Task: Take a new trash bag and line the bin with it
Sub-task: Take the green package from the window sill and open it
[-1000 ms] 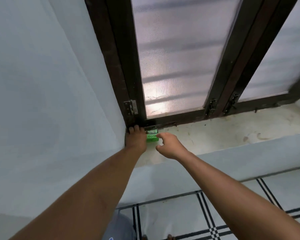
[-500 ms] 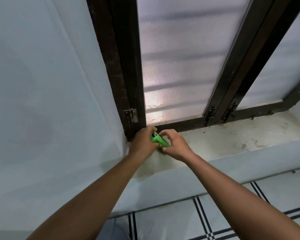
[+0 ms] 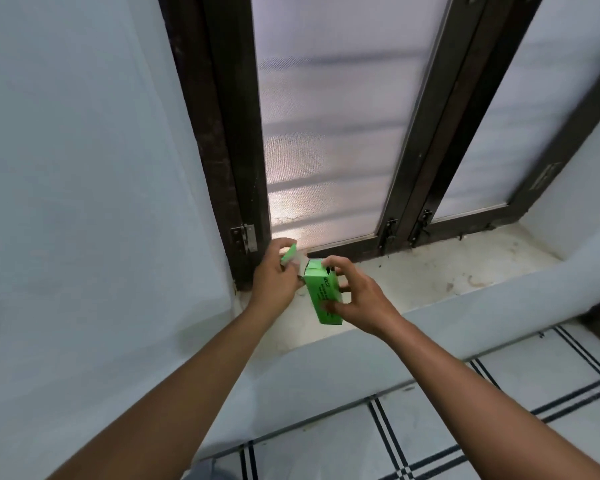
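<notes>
- A pale wall [image 3: 84,168] fills the left side and meets the dark wooden window frame [image 3: 219,133] at the corner.
- A small metal hinge [image 3: 245,238] sits low on that frame, just above and to the left of the hands.
- The person's left hand [image 3: 274,277] is raised in front of the frame's bottom corner. Its fingers are curled round the top flap [image 3: 289,254] of a carton and pinch it, so the flap is folded open to the left and its white underside shows.
- The green box [image 3: 321,296], the carton the flap belongs to, is held between the two hands over the left end of the sill. It is tilted, with its open top towards the window and its bottom end towards the person. Whether its lower corner touches the sill cannot be told, and what is inside it is hidden.
- The right hand [image 3: 364,299] grips the box from the right. The thumb [image 3: 331,307] presses low on the printed face, and the fingers curl over the top edge and the far side.
- Behind the hands is a tall frosted pane [image 3: 333,116], lit from outside.
- Two small latches [image 3: 389,232] sit at the foot of the middle frame bars, well to the right of the box.
- The stained, cream sill [image 3: 447,271] runs on to the right beneath a second frosted pane [image 3: 534,116].
- Lower right lies a white tiled floor [image 3: 430,427] crossed by double black lines.
</notes>
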### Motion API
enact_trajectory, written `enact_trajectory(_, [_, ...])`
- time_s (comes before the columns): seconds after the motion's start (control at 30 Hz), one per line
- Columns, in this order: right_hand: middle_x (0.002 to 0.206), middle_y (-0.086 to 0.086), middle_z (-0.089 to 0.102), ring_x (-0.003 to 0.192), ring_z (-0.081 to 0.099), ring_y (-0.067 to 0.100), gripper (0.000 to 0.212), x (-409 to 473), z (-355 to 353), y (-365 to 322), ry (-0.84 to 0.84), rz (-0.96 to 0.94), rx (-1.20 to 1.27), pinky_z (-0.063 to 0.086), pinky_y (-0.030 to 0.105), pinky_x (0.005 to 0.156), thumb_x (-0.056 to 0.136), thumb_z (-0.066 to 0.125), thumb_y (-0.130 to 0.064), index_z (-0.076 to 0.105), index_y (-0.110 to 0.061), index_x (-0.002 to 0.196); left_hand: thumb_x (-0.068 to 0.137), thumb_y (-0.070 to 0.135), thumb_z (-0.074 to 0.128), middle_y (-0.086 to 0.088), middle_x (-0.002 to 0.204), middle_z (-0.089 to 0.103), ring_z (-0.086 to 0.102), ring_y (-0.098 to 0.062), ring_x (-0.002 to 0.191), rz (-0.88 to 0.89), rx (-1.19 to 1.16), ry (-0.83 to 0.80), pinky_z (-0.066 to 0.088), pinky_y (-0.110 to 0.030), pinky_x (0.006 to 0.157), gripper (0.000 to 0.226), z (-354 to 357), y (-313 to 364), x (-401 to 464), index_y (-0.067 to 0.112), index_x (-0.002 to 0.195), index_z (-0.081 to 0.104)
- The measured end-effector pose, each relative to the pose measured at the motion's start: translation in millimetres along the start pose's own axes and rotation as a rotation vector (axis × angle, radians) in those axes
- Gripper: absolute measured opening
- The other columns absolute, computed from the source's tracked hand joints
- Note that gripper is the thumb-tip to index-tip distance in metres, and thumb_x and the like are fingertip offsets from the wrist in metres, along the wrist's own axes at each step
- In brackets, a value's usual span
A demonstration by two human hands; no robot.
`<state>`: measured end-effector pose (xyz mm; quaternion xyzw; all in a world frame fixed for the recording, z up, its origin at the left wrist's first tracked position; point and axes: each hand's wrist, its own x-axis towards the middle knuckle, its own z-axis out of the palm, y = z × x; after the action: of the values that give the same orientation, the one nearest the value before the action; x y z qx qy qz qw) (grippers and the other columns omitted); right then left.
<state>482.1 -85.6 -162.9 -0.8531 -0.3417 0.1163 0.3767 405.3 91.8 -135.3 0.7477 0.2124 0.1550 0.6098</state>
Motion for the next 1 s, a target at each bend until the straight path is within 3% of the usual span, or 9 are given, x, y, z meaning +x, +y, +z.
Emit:
enact_trajectory(0.1, [0.123, -0.013, 0.053, 0.103, 0.066, 0.018, 0.072, -8, -3, -5, 0.033, -0.004, -0.085, 0.062, 0.041, 0.077, 0.078, 0.084, -0.024, 0.040, -0.052, 0.128, 0.096, -0.006, 0.053, 0.001, 0.130, 0.058, 0.063, -0.014, 0.108, 0.165, 0.223, 0.047, 0.060, -0.025, 0.081, 0.051, 3, 5, -7, 0.032, 0.130, 0.055])
enact_trajectory(0.17, [0.121, -0.012, 0.055, 0.096, 0.066, 0.021, 0.071, -13, -5, -9, 0.055, -0.002, -0.144, 0.061, 0.045, 0.075, 0.075, 0.086, -0.031, 0.039, -0.048, 0.126, 0.093, -0.007, 0.054, 0.003, 0.134, 0.057, 0.056, -0.014, 0.120, 0.261, 0.408, -0.002, 0.047, -0.016, 0.087, 0.045, 3, 9, -9, 0.028, 0.117, 0.068])
enact_trajectory(0.27, [0.117, -0.013, 0.054, 0.090, 0.067, 0.023, 0.071, -18, -7, -12, 0.079, -0.007, -0.177, 0.061, 0.045, 0.072, 0.071, 0.087, -0.035, 0.039, -0.042, 0.122, 0.097, 0.001, 0.055, 0.001, 0.122, 0.068, 0.063, -0.017, 0.106, 0.290, 0.517, -0.086, 0.052, -0.030, 0.085, 0.034, 1, 9, -7, 0.027, 0.102, 0.076])
enact_trajectory(0.4, [0.113, -0.007, 0.055, 0.082, 0.069, 0.025, 0.072, -25, -6, -14, 0.101, 0.005, -0.169, 0.061, 0.046, 0.067, 0.071, 0.089, -0.034, 0.035, -0.035, 0.117, 0.098, 0.013, 0.050, 0.008, 0.105, 0.074, 0.069, -0.012, 0.082, 0.197, 0.466, -0.158, 0.057, -0.032, 0.075, 0.031, -4, 16, -7, 0.033, 0.104, 0.073])
enact_trajectory(0.53, [0.110, -0.004, 0.057, 0.079, 0.068, 0.025, 0.072, -26, -5, -17, 0.124, -0.009, -0.147, 0.061, 0.046, 0.065, 0.070, 0.090, -0.033, 0.036, -0.032, 0.117, 0.099, 0.021, 0.052, 0.006, 0.105, 0.076, 0.073, -0.014, 0.087, 0.147, 0.412, -0.216, 0.061, -0.038, 0.081, 0.027, -7, 23, -6, 0.030, 0.112, 0.074])
enact_trajectory(0.63, [0.115, -0.002, 0.063, 0.088, 0.069, 0.023, 0.073, -24, -5, -17, 0.133, -0.011, -0.104, 0.063, 0.044, 0.070, 0.069, 0.091, -0.030, 0.040, -0.038, 0.122, 0.100, 0.025, 0.054, -0.001, 0.109, 0.076, 0.075, -0.017, 0.088, 0.105, 0.373, -0.238, 0.063, -0.041, 0.076, 0.026, -8, 23, -5, 0.028, 0.120, 0.071])
enact_trajectory(0.73, [0.120, -0.002, 0.067, 0.100, 0.067, 0.020, 0.081, -23, -4, -20, 0.140, -0.040, -0.097, 0.063, 0.040, 0.075, 0.071, 0.089, -0.028, 0.040, -0.045, 0.134, 0.102, 0.027, 0.053, -0.004, 0.104, 0.076, 0.075, -0.021, 0.088, 0.100, 0.346, -0.217, 0.064, -0.045, 0.077, 0.021, -9, 21, -6, 0.030, 0.121, 0.064])
enact_trajectory(0.87, [0.125, -0.004, 0.064, 0.092, 0.068, 0.017, 0.102, -21, -2, -22, 0.166, -0.041, -0.141, 0.061, 0.030, 0.075, 0.071, 0.089, -0.029, 0.031, -0.041, 0.154, 0.103, 0.023, 0.050, -0.010, 0.091, 0.075, 0.074, -0.030, 0.087, 0.122, 0.328, -0.224, 0.063, -0.052, 0.077, 0.022, -12, 22, -8, 0.036, 0.121, 0.052])
enact_trajectory(1.0, [0.128, -0.007, 0.063, 0.101, 0.063, 0.017, 0.099, -17, 4, -17, 0.177, -0.027, -0.145, 0.061, 0.038, 0.078, 0.067, 0.088, -0.036, 0.036, -0.033, 0.151, 0.103, 0.026, 0.050, 0.000, 0.103, 0.073, 0.070, -0.025, 0.095, 0.128, 0.359, -0.311, 0.062, -0.047, 0.084, 0.026, -13, 28, -8, 0.038, 0.118, 0.068])
